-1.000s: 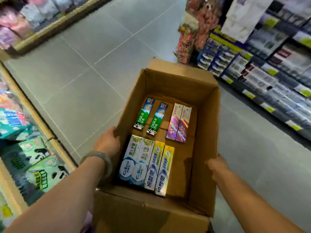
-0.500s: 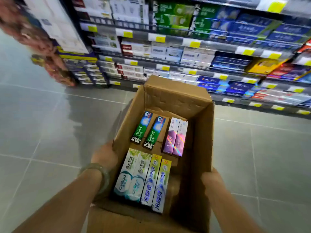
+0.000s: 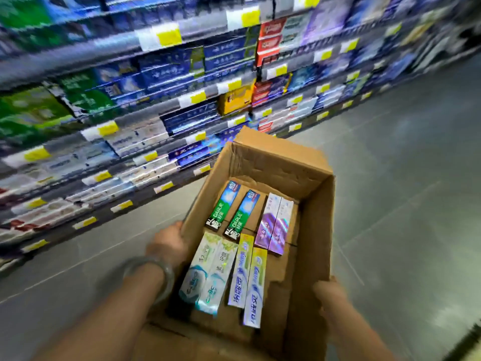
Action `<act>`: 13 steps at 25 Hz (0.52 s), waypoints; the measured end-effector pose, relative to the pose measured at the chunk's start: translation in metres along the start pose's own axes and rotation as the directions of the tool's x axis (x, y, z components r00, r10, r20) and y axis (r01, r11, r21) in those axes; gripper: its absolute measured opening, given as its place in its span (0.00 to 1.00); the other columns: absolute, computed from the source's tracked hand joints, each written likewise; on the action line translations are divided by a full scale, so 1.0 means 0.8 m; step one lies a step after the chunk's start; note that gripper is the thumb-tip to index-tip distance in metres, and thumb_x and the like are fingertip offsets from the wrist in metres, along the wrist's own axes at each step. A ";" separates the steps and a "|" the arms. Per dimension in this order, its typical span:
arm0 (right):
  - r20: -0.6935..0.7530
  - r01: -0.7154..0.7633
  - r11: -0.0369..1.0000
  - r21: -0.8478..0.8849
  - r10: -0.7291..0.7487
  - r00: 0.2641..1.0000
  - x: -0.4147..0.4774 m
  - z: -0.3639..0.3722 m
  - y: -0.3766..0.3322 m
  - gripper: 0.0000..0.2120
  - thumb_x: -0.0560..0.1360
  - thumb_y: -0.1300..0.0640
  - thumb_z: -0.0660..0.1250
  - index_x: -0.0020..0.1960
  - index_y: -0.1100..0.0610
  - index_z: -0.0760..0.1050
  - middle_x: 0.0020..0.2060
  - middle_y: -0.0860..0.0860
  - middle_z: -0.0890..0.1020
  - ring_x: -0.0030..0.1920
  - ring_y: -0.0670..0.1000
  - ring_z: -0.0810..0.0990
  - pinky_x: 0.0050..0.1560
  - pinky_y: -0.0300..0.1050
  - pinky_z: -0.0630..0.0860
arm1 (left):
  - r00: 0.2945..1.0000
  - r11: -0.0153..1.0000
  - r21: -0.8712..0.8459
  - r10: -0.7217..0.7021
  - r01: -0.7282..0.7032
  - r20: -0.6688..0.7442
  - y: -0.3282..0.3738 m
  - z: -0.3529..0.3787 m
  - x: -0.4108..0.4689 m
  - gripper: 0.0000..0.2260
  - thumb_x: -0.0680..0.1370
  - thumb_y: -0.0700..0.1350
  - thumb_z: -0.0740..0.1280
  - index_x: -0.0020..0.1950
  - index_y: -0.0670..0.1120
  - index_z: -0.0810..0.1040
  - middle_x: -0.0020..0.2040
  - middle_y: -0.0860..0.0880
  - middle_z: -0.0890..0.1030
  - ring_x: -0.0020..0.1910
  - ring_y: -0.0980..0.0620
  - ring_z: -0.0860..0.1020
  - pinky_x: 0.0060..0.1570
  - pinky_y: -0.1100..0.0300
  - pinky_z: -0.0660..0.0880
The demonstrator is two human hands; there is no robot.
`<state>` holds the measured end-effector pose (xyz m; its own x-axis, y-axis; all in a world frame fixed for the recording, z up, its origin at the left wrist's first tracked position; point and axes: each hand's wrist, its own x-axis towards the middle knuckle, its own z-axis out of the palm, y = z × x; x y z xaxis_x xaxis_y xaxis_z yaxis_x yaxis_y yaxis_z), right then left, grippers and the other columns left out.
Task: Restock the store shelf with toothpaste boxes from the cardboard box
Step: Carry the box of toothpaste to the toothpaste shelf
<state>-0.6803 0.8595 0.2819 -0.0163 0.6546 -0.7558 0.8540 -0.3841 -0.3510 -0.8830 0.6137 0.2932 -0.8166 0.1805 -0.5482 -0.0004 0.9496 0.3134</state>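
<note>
I carry an open cardboard box [image 3: 316, 230] in front of me. My left hand [image 3: 166, 244], with a grey bangle on the wrist, grips its left wall. My right hand [image 3: 329, 295] presses on its right wall from outside. Several toothpaste boxes lie flat inside: two green-blue Darlie boxes [image 3: 231, 209] at the far left, two purple boxes [image 3: 274, 225] beside them, two white-teal boxes [image 3: 208, 272] near left, two yellow-blue boxes [image 3: 248, 277] near middle. The store shelf [image 3: 145, 82] full of toothpaste rises on the left, blurred.
Shelf rows carry yellow price tags [image 3: 169, 36] and run from near left to far right. Grey tiled floor [image 3: 406, 178] stretches to the right of the box and between me and the shelf's lowest row [image 3: 86, 222].
The view has swung further right and closer: the toothpaste shelf now fills the left and top instead of lying ahead. Both hands keep the same hold on the box.
</note>
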 end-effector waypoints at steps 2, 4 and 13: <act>-0.018 -0.047 0.999 0.020 0.047 0.999 0.029 -0.002 -0.026 0.07 0.74 0.68 0.63 0.52 0.68 0.72 0.38 0.59 0.76 0.44 0.59 0.77 0.49 0.53 0.76 | 0.996 0.990 0.118 0.080 -0.083 0.029 0.042 -0.017 0.052 0.15 0.76 0.50 0.62 0.62 0.51 0.73 0.57 0.44 0.81 0.57 0.41 0.79 0.55 0.54 0.75; -0.037 -0.096 0.995 0.007 0.096 0.995 0.055 -0.005 -0.050 0.08 0.74 0.67 0.63 0.51 0.70 0.72 0.44 0.63 0.78 0.47 0.61 0.79 0.52 0.54 0.77 | 0.990 0.963 0.230 0.126 -0.138 0.067 0.086 -0.030 0.097 0.16 0.75 0.49 0.62 0.62 0.50 0.72 0.57 0.44 0.81 0.57 0.41 0.78 0.55 0.53 0.75; -0.027 -0.206 0.978 -0.018 0.205 0.978 0.244 -0.039 -0.179 0.13 0.74 0.66 0.59 0.58 0.65 0.72 0.30 0.58 0.76 0.31 0.58 0.77 0.46 0.51 0.79 | 0.976 0.961 0.204 0.162 -0.189 0.142 0.296 0.012 0.281 0.13 0.76 0.52 0.60 0.55 0.48 0.77 0.54 0.42 0.82 0.53 0.41 0.80 0.51 0.54 0.75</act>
<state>-0.7892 1.0627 0.2017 0.1733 0.5791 -0.7966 0.8484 -0.4985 -0.1778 -1.0610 0.8813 0.2368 -0.7153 0.3664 -0.5950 0.2718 0.9303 0.2461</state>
